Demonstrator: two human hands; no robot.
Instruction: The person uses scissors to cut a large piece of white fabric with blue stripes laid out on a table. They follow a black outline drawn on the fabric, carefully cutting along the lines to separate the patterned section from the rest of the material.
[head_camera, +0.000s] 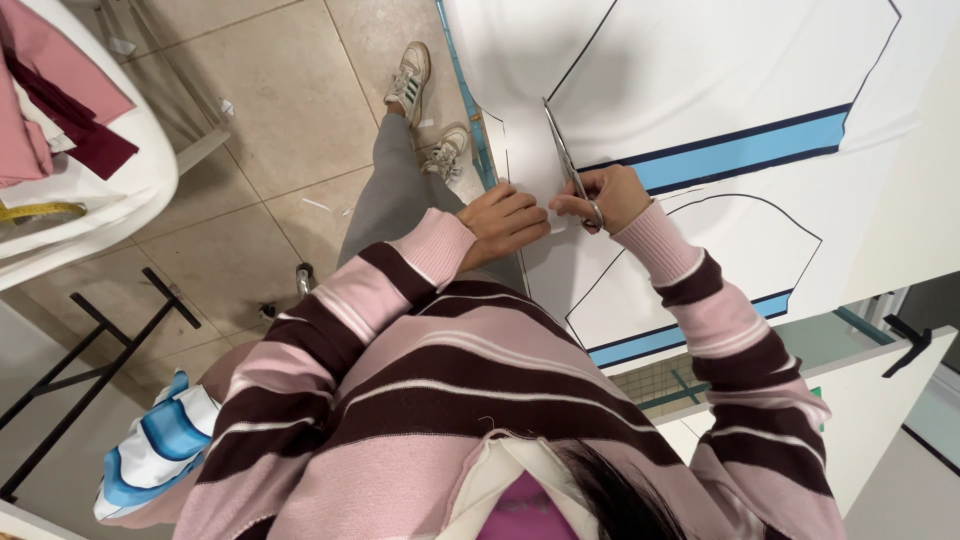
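White fabric printed with black outlines and light blue bands lies spread over a table. My right hand grips a pair of metal scissors, whose blades point away from me along the fabric's edge near a black outline. My left hand pinches the edge of the fabric just left of the scissors, the two hands almost touching. Both arms wear a pink and dark brown striped sweater.
A tiled floor lies to the left, with my grey trouser legs and pale sneakers on it. A white table with pink and maroon cloth and a yellow tape measure stands far left. Cut blue-and-white fabric pieces hang at lower left.
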